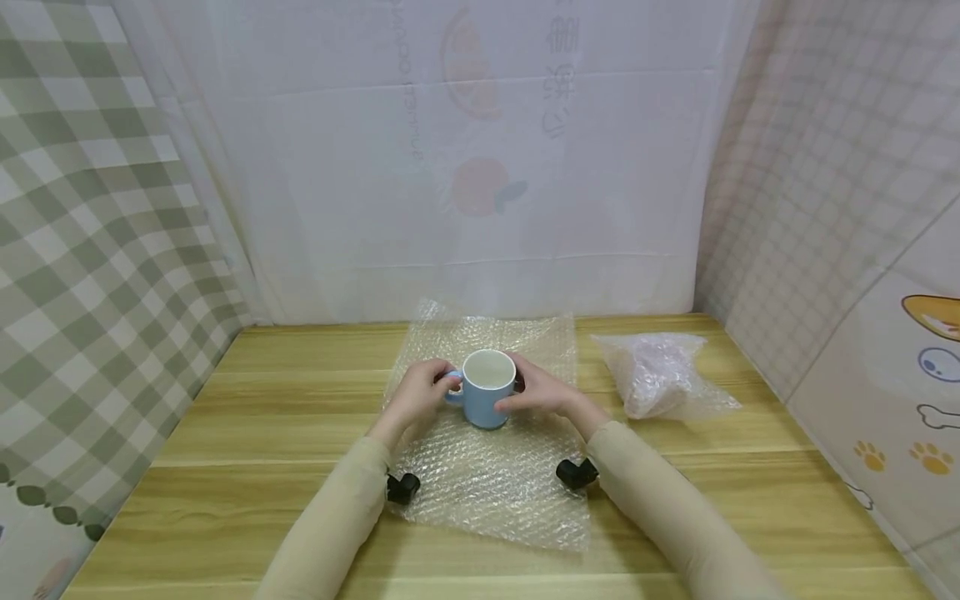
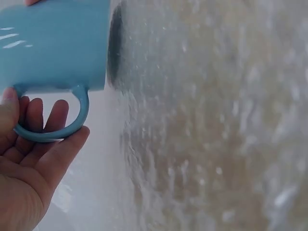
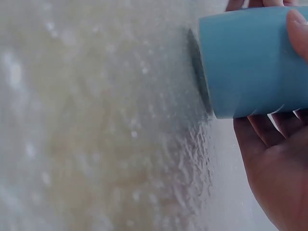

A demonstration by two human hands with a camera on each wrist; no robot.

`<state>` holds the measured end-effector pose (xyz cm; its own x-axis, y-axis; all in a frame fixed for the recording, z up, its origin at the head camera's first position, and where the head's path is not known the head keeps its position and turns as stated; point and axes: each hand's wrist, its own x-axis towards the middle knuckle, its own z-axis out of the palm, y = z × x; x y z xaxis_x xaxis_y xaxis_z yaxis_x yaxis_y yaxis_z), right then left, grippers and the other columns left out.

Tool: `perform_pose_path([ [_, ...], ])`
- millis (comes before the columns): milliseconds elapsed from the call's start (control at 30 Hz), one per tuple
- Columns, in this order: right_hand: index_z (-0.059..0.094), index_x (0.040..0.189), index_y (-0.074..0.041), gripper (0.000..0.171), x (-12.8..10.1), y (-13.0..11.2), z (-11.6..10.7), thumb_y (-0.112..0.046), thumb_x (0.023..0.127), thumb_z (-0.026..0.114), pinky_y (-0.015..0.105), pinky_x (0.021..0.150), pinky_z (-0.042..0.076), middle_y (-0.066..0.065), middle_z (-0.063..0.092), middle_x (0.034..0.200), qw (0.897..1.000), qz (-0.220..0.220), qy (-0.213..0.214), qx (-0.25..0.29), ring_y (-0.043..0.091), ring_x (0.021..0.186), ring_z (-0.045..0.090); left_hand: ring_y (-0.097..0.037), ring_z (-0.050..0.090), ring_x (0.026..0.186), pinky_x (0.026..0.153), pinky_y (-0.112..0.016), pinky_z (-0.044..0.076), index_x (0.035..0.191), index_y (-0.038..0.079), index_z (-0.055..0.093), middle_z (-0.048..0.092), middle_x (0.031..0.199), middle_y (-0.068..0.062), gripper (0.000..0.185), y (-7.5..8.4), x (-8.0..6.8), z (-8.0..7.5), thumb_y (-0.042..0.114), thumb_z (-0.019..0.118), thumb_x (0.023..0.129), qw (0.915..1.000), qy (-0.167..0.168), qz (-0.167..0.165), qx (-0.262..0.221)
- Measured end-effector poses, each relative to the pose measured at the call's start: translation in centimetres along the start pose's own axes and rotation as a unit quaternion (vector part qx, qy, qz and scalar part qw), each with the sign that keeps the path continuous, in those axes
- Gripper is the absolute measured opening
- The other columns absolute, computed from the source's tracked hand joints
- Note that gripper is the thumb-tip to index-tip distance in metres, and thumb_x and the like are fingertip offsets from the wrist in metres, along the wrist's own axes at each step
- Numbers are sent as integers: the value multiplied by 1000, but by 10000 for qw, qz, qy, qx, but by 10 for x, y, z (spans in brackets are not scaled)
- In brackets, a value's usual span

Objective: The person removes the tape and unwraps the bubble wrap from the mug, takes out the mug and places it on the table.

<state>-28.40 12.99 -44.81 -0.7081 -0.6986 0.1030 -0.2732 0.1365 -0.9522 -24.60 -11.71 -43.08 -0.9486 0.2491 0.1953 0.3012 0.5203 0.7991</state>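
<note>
The blue mug (image 1: 488,398) stands upright on the bubble wrap sheet (image 1: 495,492) spread over the counter (image 1: 225,433). The left hand (image 1: 417,396) has its fingers (image 2: 36,118) curled through the handle; the right hand (image 1: 542,392) wraps the opposite side. A second bubble wrap bundle (image 1: 656,375) lies apart, to the right.

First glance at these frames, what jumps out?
A light blue mug stands upright at mid-table on a sheet of bubble wrap, with both hands around it: the left hand at the handle, the right hand on its side. To the right on the wooden table lies a crumpled bubble-wrap bundle.
</note>
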Motion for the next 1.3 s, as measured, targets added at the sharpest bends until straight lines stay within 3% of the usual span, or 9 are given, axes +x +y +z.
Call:
perform_pose_path([
  [300,31,144,5,84,-1,0,-4,-8,80,83,40,107,41,21,51,133,9988,-351,-193,298,28,123,51,-21,69,84,77,-37,56,86,3,66,71,86,-6,10,9,-4,-2,8,67,94,9996,92,-124,-253],
  [733,32,144,6,85,1,-8,-4,-7,78,84,41,111,36,22,50,134,9968,-593,-214,486,31,126,49,-14,59,75,66,-30,50,85,6,68,66,82,-1,9,16,-10,-6,12,70,93,9989,455,-91,-53],
  [1100,30,146,6,88,4,-18,-3,-7,78,84,42,111,36,22,47,136,9962,-600,-273,561,32,128,46,-19,65,82,71,-33,54,85,5,67,71,87,-4,11,18,-12,-10,9,66,95,9975,659,181,-191],
  [1300,31,147,4,84,6,-25,0,-5,80,82,42,113,34,23,48,137,9971,-570,-196,455,35,130,45,-24,68,86,74,-38,56,85,4,65,72,89,-8,12,21,-14,-14,9,65,95,9967,741,133,-317],
])
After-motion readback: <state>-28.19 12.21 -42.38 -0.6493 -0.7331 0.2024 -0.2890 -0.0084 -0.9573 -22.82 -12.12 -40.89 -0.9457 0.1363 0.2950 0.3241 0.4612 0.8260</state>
